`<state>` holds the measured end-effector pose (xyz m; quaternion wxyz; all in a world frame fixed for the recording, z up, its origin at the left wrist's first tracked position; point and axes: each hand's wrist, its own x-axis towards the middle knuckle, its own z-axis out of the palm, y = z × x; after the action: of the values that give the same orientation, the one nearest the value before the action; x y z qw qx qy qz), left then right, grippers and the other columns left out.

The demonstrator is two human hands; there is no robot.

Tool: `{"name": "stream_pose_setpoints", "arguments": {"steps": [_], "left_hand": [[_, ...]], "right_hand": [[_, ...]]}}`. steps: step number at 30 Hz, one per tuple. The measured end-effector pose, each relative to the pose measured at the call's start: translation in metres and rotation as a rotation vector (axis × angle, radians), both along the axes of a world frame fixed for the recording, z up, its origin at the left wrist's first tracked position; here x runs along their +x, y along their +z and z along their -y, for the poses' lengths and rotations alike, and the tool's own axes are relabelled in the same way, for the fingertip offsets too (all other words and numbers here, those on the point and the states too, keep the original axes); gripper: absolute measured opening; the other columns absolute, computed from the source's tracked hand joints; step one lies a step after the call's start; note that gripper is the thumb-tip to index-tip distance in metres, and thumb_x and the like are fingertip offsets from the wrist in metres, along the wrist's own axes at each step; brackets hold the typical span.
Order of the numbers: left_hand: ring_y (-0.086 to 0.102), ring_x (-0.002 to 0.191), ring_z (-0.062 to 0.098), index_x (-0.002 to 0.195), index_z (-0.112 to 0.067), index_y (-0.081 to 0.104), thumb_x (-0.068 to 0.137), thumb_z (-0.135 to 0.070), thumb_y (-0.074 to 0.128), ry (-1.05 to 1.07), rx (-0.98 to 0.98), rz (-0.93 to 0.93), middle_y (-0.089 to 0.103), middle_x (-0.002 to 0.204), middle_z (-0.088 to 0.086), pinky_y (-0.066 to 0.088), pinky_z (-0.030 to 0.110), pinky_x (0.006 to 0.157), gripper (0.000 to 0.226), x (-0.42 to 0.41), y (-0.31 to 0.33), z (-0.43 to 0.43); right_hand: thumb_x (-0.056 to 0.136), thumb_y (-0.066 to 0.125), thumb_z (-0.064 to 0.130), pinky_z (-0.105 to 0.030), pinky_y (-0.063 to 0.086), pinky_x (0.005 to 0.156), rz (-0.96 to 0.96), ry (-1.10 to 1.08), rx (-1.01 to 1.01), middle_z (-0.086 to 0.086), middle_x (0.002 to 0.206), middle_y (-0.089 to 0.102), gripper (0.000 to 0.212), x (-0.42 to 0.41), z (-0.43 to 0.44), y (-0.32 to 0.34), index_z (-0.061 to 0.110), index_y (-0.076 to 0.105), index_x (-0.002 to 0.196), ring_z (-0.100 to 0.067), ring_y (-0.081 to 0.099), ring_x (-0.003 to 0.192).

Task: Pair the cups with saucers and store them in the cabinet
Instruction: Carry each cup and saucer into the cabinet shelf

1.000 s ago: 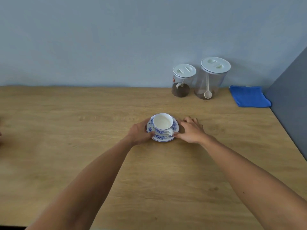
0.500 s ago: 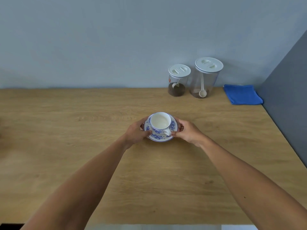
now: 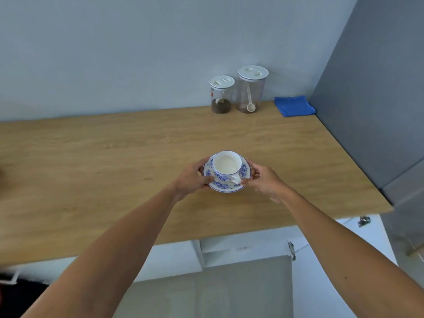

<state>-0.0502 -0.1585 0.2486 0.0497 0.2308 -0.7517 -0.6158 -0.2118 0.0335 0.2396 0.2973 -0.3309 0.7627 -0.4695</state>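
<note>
Blue-patterned cup (image 3: 226, 166) (on matching saucer (image 3: 223, 186))

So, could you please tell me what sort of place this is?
Probably a home kitchen: a wooden countertop, two clear lidded jars holding scoops, and an open white cabinet below.

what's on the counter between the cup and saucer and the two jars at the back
Nothing: in the head view only bare wooden counter lies between the saucer with its cup and the two jars at the wall.
</note>
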Motion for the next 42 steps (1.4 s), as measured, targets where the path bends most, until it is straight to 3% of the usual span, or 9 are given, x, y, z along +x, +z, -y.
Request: {"name": "stream_pose_setpoints", "arguments": {"steps": [7, 10, 15, 19, 23, 27, 31, 37, 42], "left_hand": [[0.062, 0.084, 0.010, 0.142, -0.027, 0.051, 0.090, 0.001, 0.066, -0.017, 0.073, -0.001, 0.053, 0.093, -0.002, 0.057, 0.021, 0.071, 0.061, 0.048, 0.001, -0.090], [0.062, 0.094, 0.014, 0.143, -0.024, 0.050, 0.090, 0.001, 0.067, -0.024, 0.111, -0.002, 0.057, 0.094, -0.003, 0.060, 0.036, 0.085, 0.061, 0.075, -0.003, -0.132], [0.064, 0.101, 0.017, 0.145, -0.023, 0.048, 0.090, 0.001, 0.067, -0.043, 0.122, 0.016, 0.063, 0.108, 0.005, 0.059, 0.031, 0.082, 0.063, 0.117, -0.013, -0.183], [0.067, 0.104, 0.020, 0.143, -0.026, 0.050, 0.088, -0.002, 0.070, -0.043, 0.127, 0.047, 0.063, 0.113, 0.005, 0.061, 0.036, 0.082, 0.063, 0.138, -0.032, -0.207], [0.064, 0.109, 0.032, 0.136, -0.039, 0.052, 0.087, -0.003, 0.071, -0.014, 0.065, 0.104, 0.054, 0.106, 0.010, 0.061, 0.043, 0.083, 0.063, 0.151, -0.065, -0.222], [0.064, 0.105, 0.028, 0.137, -0.038, 0.052, 0.088, -0.005, 0.071, -0.029, 0.057, 0.121, 0.053, 0.103, 0.006, 0.062, 0.037, 0.081, 0.062, 0.149, -0.104, -0.222], [0.065, 0.107, 0.028, 0.145, -0.031, 0.046, 0.089, -0.004, 0.070, -0.015, 0.068, 0.139, 0.054, 0.103, 0.003, 0.061, 0.042, 0.084, 0.066, 0.134, -0.157, -0.214], [0.065, 0.108, 0.028, 0.151, -0.027, 0.039, 0.087, -0.003, 0.072, 0.050, 0.093, 0.158, 0.053, 0.106, 0.004, 0.059, 0.047, 0.087, 0.076, 0.081, -0.257, -0.186], [0.065, 0.105, 0.025, 0.146, -0.029, 0.046, 0.081, -0.002, 0.077, 0.075, 0.059, 0.136, 0.056, 0.103, 0.003, 0.061, 0.044, 0.083, 0.077, 0.020, -0.325, -0.149]], "right_hand": [[0.076, 0.082, 0.017, -0.013, 0.046, 0.063, 0.020, 0.010, -0.010, 0.023, 0.071, 0.059, 0.060, 0.055, -0.092, 0.002, 0.061, 0.062, 0.113, -0.002, 0.053, 0.071], [0.079, 0.080, 0.012, -0.014, 0.041, 0.051, 0.039, 0.025, 0.024, 0.026, 0.067, 0.059, 0.064, 0.080, -0.133, 0.000, 0.067, 0.061, 0.107, 0.004, 0.050, 0.063], [0.081, 0.080, 0.011, -0.007, 0.043, 0.055, 0.077, 0.020, 0.050, 0.029, 0.075, 0.067, 0.070, 0.119, -0.186, -0.010, 0.074, 0.057, 0.103, 0.010, 0.058, 0.068], [0.082, 0.080, 0.012, -0.007, 0.043, 0.053, 0.092, 0.017, 0.067, 0.030, 0.069, 0.063, 0.066, 0.143, -0.216, -0.030, 0.054, 0.055, 0.125, 0.009, 0.057, 0.065], [0.083, 0.079, 0.015, -0.012, 0.043, 0.055, 0.102, 0.002, 0.116, 0.014, 0.073, 0.060, 0.065, 0.159, -0.231, -0.056, 0.039, 0.054, 0.137, -0.005, 0.060, 0.070], [0.081, 0.080, 0.017, -0.034, 0.054, 0.079, 0.107, -0.023, 0.136, -0.017, 0.099, 0.066, 0.070, 0.160, -0.231, -0.094, 0.036, 0.051, 0.142, -0.031, 0.066, 0.095], [0.080, 0.081, 0.016, -0.047, 0.054, 0.096, 0.076, -0.006, 0.158, -0.015, 0.105, 0.067, 0.074, 0.145, -0.222, -0.148, 0.036, 0.048, 0.144, -0.029, 0.067, 0.103], [0.081, 0.081, 0.023, -0.021, 0.046, 0.064, 0.039, 0.032, 0.149, -0.002, 0.080, 0.059, 0.066, 0.086, -0.193, -0.246, 0.045, 0.053, 0.136, -0.019, 0.065, 0.083], [0.081, 0.080, 0.017, -0.026, 0.045, 0.065, 0.032, 0.047, 0.099, -0.019, 0.103, 0.067, 0.061, 0.024, -0.156, -0.314, 0.043, 0.057, 0.132, -0.021, 0.064, 0.086]]}}
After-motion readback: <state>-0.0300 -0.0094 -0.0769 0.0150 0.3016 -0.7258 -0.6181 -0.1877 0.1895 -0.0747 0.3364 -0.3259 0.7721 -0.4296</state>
